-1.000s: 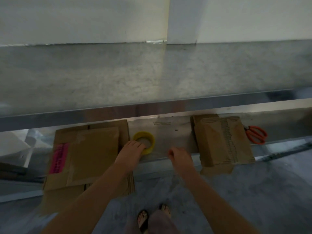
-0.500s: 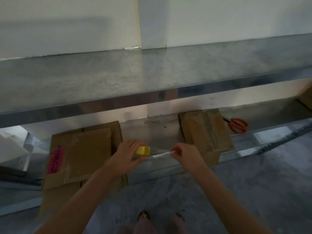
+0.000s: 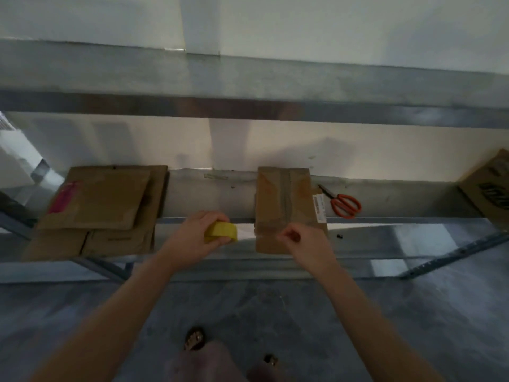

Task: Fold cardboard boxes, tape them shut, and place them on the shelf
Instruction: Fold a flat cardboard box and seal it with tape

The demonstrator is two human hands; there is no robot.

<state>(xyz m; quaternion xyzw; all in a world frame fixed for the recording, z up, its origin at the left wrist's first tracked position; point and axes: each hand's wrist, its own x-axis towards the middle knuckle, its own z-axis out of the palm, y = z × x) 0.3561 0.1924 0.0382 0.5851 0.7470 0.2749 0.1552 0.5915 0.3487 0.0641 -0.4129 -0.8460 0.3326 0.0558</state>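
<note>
Metal shelf (image 3: 214, 197): two grey tiers against a pale wall; the lower tier carries everything, the upper one (image 3: 248, 78) runs across above it.
Floor (image 3: 413, 312): mottled grey, with the person's sandalled feet (image 3: 194, 339) at the bottom edge.
Stack (image 3: 104, 205): flattened brown cardboard sheets at the left of the lower tier, the front ends hanging past its edge; a pink label (image 3: 63, 199) sits on the top sheet.
Box (image 3: 283, 199): brown, lying flat in the middle of the lower tier, between the stack and the scissors, with a taped seam down its length and its near end past the shelf edge; a white label (image 3: 319, 208) is on its right side.
Far box (image 3: 490, 188): printed cardboard, cut off by the right edge of the view.
Left hand (image 3: 195, 238): in front of the shelf edge, fingers curled round the roll.
Right hand (image 3: 305, 241): over the box's near end, fingers pinching the end of the strip.
Scissors (image 3: 344, 204): orange handles, lying just right of the box, blades pointing to the wall.
Roll (image 3: 220, 231): yellow tape, held on its side.
Strip (image 3: 248, 232): clear tape stretched from the roll across to the right hand, faint over the box's near end.
</note>
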